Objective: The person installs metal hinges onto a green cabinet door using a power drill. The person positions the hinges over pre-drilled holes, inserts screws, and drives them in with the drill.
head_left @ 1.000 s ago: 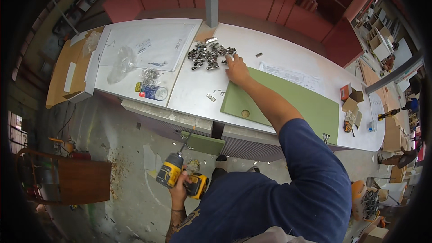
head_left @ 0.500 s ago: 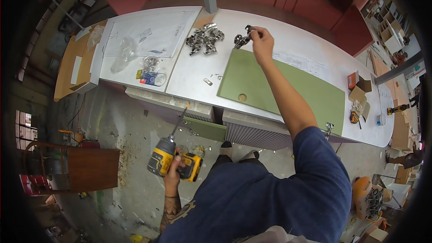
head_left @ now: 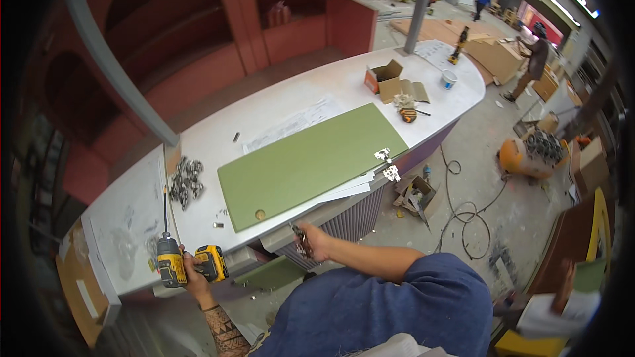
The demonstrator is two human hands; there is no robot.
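My left hand (head_left: 196,282) is wrapped round the grip of a yellow-and-black cordless drill (head_left: 172,266), whose long bit points away over the white worktop's left part. In my right hand (head_left: 319,243) is a shiny metal cabinet hinge (head_left: 302,241), held just off the near edge of the worktop; my fingers partly hide it. A green cabinet door panel (head_left: 311,165) lies flat on the worktop, with a round hole (head_left: 260,214) at its near left corner. Another hinge (head_left: 385,158) sits at the panel's right end. Left of the panel is a pile of hinges (head_left: 187,184).
Toward the right end of the white worktop (head_left: 317,86) are an open box (head_left: 382,79), a tape measure (head_left: 407,115), a white tub (head_left: 448,79) and another drill (head_left: 458,46). A grey post (head_left: 119,59) rises at the back. A hose (head_left: 473,215) and orange compressor (head_left: 529,155) stand on the floor.
My view has swung to the right. My right hand has come back from beyond the green panel to the worktop's near edge with the hinge. The drill stays in my left hand.
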